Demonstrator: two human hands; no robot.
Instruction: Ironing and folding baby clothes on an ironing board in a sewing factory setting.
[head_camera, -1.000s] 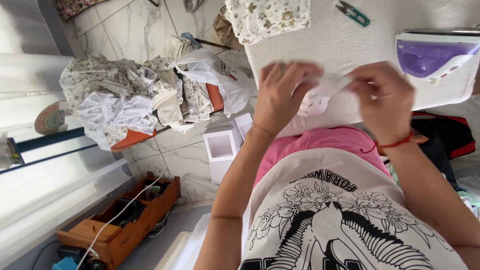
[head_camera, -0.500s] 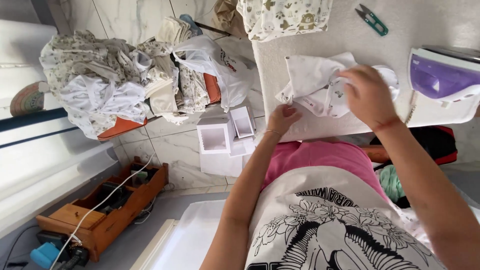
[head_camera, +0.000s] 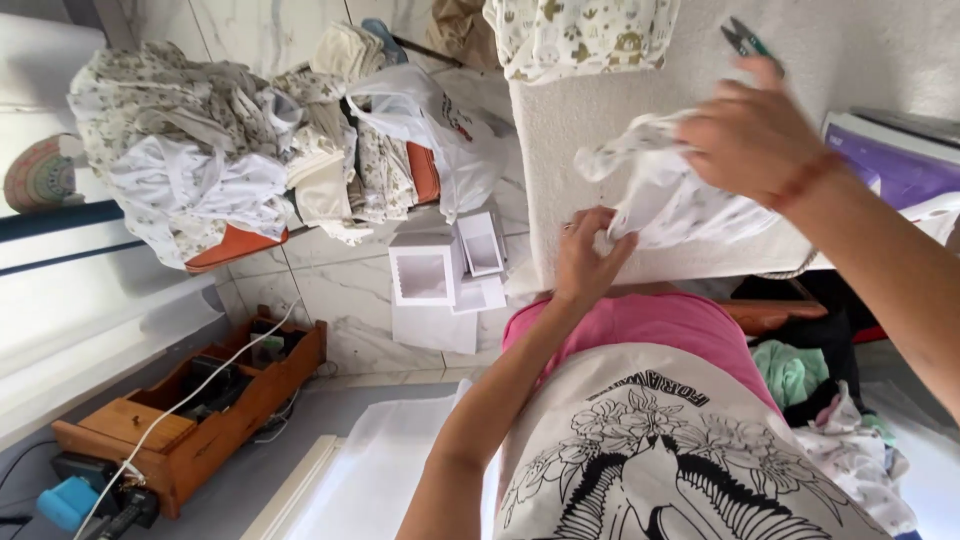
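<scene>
- Change since the earlier frame: the small white printed garment (head_camera: 665, 195), then lying on the bench (head_camera: 850, 70), is now lifted clear of it; the right hand (head_camera: 755, 130) has risen with it, and the left hand (head_camera: 585, 255) has moved in from the bench's near edge to the cloth.
- Garment position: held above the white towelling cover of the bench, over its near edge, hanging bunched between the two hands.
- Right hand: closed over the garment's upper part, fingers curled into the fabric.
- Left hand: pinching the garment's lower edge between thumb and fingers.
- Step in hand, as judged: opening out or turning the garment before laying it flat.
- Next move calls for: a spread, even tension from both hands, and a bare patch of bench to set it on.
- On the bench beyond the garment: small snips (head_camera: 745, 40), a folded printed cloth (head_camera: 580, 35), and to the right a purple iron (head_camera: 900, 165).
</scene>
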